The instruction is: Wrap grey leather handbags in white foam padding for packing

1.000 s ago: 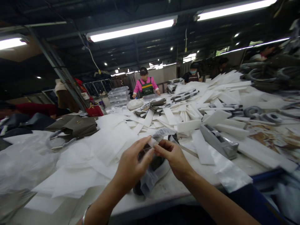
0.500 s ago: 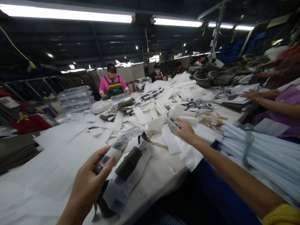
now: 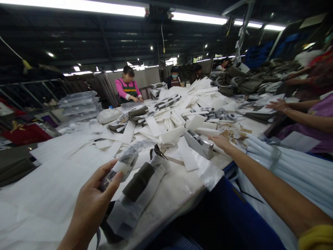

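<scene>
My left hand [image 3: 97, 198] is closed around a curved strap wrapped in clear plastic [image 3: 123, 165], with a white band around it by my thumb. Beside it on the table lies a dark olive rolled piece [image 3: 138, 181] on translucent wrapping, with a dark metal-like fitting at its far end. My right hand [image 3: 221, 143] is stretched out just right of a grey tape dispenser [image 3: 199, 144]. Its fingers point left, extended, and I see nothing held in them. White foam sheets [image 3: 187, 154] lie against the dispenser's left side.
A heap of white foam pieces [image 3: 171, 133] covers the table's middle. Large white sheets [image 3: 49, 177] spread at left. Bundled pale blue tubes [image 3: 286, 166] lie at right, by a blue bin [image 3: 249, 208]. A co-worker's hand [image 3: 278, 105] rests on packaging at right; another person [image 3: 127, 86] works opposite.
My right hand has come off the tape dispenser and moved right, leaving the dispenser in plain sight. My left hand still grips the wrapped strap. The person opposite has brought both hands together.
</scene>
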### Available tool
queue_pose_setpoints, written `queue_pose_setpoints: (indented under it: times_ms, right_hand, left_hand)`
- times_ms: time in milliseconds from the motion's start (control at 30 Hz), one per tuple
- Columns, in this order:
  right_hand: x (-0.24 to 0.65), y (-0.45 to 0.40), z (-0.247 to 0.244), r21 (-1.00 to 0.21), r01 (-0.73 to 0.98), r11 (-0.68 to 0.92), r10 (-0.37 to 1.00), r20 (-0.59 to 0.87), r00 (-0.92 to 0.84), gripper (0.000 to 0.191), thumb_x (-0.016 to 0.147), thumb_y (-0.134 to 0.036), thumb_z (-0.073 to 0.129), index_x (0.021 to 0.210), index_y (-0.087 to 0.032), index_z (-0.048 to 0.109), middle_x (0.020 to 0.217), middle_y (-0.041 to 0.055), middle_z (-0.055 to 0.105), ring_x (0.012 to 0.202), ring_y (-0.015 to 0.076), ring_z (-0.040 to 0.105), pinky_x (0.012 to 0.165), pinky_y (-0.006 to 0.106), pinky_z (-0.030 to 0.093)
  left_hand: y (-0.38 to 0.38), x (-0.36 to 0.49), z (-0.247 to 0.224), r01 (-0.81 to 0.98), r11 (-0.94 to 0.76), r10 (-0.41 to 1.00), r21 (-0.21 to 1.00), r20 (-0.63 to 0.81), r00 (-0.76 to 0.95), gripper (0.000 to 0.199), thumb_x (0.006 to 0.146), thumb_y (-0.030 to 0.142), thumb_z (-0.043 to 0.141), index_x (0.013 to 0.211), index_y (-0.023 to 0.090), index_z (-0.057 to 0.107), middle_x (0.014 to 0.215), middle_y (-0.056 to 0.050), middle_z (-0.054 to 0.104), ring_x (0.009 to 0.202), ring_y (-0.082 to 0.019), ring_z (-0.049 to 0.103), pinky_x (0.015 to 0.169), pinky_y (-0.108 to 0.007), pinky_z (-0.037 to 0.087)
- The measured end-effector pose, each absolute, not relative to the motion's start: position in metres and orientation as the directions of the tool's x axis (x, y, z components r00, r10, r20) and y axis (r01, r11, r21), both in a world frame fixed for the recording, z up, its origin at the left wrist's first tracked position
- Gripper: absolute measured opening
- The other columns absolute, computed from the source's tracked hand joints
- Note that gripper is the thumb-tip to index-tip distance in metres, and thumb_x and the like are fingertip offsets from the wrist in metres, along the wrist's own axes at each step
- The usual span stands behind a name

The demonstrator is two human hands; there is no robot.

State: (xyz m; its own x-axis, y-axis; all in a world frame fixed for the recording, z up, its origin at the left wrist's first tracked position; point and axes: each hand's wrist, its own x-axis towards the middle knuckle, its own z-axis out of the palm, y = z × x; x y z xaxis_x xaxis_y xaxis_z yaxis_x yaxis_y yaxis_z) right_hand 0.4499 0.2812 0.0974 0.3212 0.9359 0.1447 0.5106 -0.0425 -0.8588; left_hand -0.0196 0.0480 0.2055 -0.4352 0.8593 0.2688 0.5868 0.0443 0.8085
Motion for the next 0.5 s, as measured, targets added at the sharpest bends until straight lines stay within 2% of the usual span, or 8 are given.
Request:
queue_pose_setpoints:
  times_ms: [67,133,300,500]
  right_hand:
    - [0.448,0.280,0.099,-0.853,0.511,-0.104,0.944,0.077,0.321,0.035,0.075,-0.040,0.074,0.053,-0.014,0.066,0.066,0.0148,0.067,0.105,0.0382,0.062,0.089,0.045,0.042]
    - [0.443,0.280,0.101,-0.860,0.479,-0.177,0.944,-0.011,0.329,0.032,0.073,-0.038,0.076,0.053,-0.015,0.066,0.071,0.0150,0.069,0.108,0.0387,0.061,0.092,0.046,0.042]
    - [0.435,0.275,0.110,-0.910,0.345,-0.229,0.946,-0.124,0.300,0.028,0.073,-0.046,0.071,0.070,-0.018,0.071,0.107,0.0134,0.073,0.123,0.0349,0.055,0.100,0.047,0.043]
    - [0.451,0.251,0.122,-0.949,0.225,-0.222,0.963,-0.177,0.203,0.030,0.079,-0.050,0.067,0.085,-0.021,0.073,0.128,0.0096,0.067,0.130,0.0284,0.051,0.107,0.045,0.040]
  left_hand:
    - [0.049,-0.020,0.205,0.586,0.052,0.862,0.809,0.259,-0.435,0.068,0.070,0.068,0.070,0.125,0.028,0.067,0.120,-0.004,0.072,0.108,-0.027,0.067,0.086,-0.029,0.055]
    - [0.048,-0.021,0.206,0.592,0.050,0.866,0.805,0.260,-0.427,0.068,0.071,0.068,0.070,0.125,0.028,0.067,0.120,-0.003,0.072,0.108,-0.027,0.067,0.084,-0.028,0.055]
    - [0.044,-0.023,0.207,0.611,0.032,0.867,0.791,0.282,-0.410,0.068,0.071,0.068,0.070,0.125,0.027,0.067,0.118,-0.004,0.073,0.103,-0.026,0.069,0.078,-0.027,0.056]
    - [0.048,-0.025,0.202,0.598,0.021,0.867,0.801,0.283,-0.410,0.065,0.073,0.067,0.069,0.126,0.028,0.067,0.122,-0.003,0.071,0.113,-0.027,0.065,0.090,-0.029,0.054]
